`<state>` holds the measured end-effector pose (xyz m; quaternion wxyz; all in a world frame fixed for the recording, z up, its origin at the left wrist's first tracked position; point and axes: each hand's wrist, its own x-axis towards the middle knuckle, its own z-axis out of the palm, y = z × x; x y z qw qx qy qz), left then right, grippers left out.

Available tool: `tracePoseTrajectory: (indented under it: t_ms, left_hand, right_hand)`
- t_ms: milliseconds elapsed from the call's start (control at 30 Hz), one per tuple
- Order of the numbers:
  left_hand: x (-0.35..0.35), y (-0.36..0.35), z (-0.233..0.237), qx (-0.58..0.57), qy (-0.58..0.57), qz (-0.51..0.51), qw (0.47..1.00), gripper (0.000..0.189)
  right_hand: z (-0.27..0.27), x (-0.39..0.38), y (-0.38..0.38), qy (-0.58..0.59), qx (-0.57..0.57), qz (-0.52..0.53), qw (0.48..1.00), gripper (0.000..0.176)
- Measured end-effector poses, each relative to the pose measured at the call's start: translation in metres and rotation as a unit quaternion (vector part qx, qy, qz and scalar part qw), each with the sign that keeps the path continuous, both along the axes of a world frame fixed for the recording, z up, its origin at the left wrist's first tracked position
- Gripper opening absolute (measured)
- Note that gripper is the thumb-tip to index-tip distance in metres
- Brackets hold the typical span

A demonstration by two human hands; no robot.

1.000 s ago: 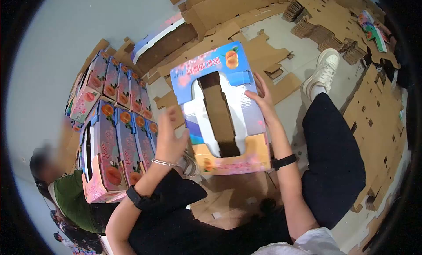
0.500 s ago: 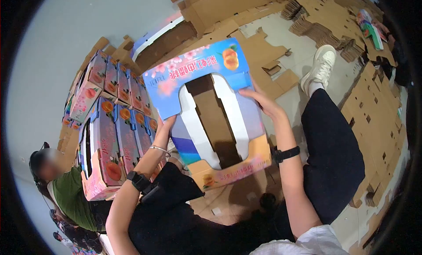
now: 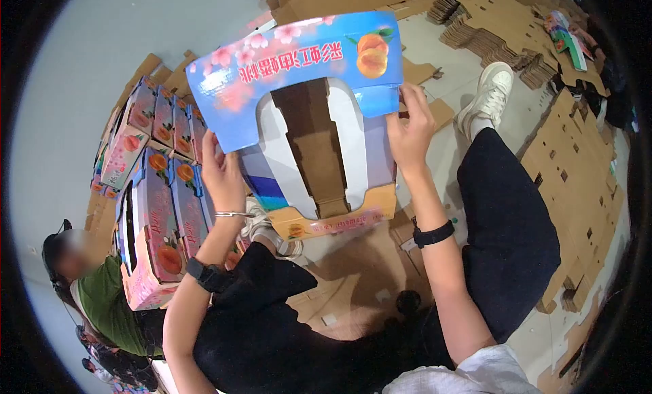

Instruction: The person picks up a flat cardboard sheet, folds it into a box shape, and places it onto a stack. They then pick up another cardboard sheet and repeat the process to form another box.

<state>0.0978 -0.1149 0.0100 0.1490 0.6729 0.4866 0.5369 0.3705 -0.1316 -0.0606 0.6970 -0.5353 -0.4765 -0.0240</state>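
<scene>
In front of me a printed cardboard fruit box [image 3: 363, 61] is held up between my two hands, above the floor. Blue with pink blossoms and a peach covers its upper panel, orange its lower edge; a large cut-out shows the white and brown inside. My left hand [image 3: 223, 173] grips the left side, fingers at the corner of the blue flap. On the opposite side my right hand [image 3: 412, 126] has its fingers bent around the edge near the blue flap's lower corner. Parts of the fingers are hidden behind the cardboard.
Several similar fruit boxes [image 3: 149, 217] stand stacked on the left, beside a person in a green shirt [image 3: 109, 302]. Flattened cardboard sheets [image 3: 577, 190] lie on the right, and stacked cardboard [image 3: 482, 51] at the back. Another person's hand shows at the far right.
The box has risen and tilted, its blue panel now facing me more. Both hands have moved up with it, the left one also leftward, and now grip closer to the blue flap's corners.
</scene>
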Motion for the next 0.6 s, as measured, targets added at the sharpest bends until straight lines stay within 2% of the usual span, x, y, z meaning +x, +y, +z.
tracePoseTrajectory:
  t_ms: [33,100,133,167,233,267,300,367,433,533,600]
  left_hand:
    - [0.001,-0.005,0.008,-0.002,-0.001,0.0,1.0,0.043]
    - [-0.003,-0.009,0.019,0.007,0.128,0.083,0.988,0.037]
    - [-0.005,-0.006,0.022,0.043,0.157,0.101,0.982,0.033]
    - [-0.007,-0.007,0.027,0.042,0.157,0.1,0.982,0.033]
    - [-0.012,-0.009,0.035,0.051,0.243,0.125,0.96,0.033]
    - [-0.014,-0.008,0.035,0.097,0.251,0.114,0.956,0.029]
    - [-0.017,-0.007,0.037,0.097,0.251,0.115,0.956,0.029]
    - [-0.024,-0.007,0.043,0.083,0.35,0.138,0.923,0.027]
    - [-0.023,-0.005,0.052,0.103,0.366,0.137,0.914,0.026]
    - [-0.035,0.014,0.06,0.223,0.397,0.15,0.878,0.027]
    - [-0.032,0.019,0.07,0.207,0.367,0.151,0.894,0.027]
  right_hand:
    - [0.005,0.002,-0.004,-0.001,-0.002,0.0,1.0,0.035]
    - [0.016,0.006,-0.011,-0.067,-0.011,-0.009,0.998,0.031]
    - [0.023,0.006,-0.012,-0.067,-0.012,-0.009,0.998,0.031]
    - [0.029,0.005,-0.012,-0.097,-0.036,-0.015,0.995,0.028]
    - [0.04,0.003,-0.015,-0.127,-0.06,-0.019,0.99,0.027]
    - [0.046,0.002,-0.017,-0.153,-0.11,-0.008,0.982,0.027]
    - [0.048,0.002,-0.018,-0.18,-0.16,0.002,0.971,0.03]
    - [0.046,0.002,-0.012,-0.213,-0.159,-0.012,0.964,0.032]
    - [0.052,0.003,-0.006,-0.248,-0.158,-0.027,0.956,0.036]
    - [0.071,0.003,-0.002,-0.303,-0.163,-0.065,0.937,0.042]
    - [0.091,0.003,0.003,-0.276,-0.13,-0.055,0.951,0.044]
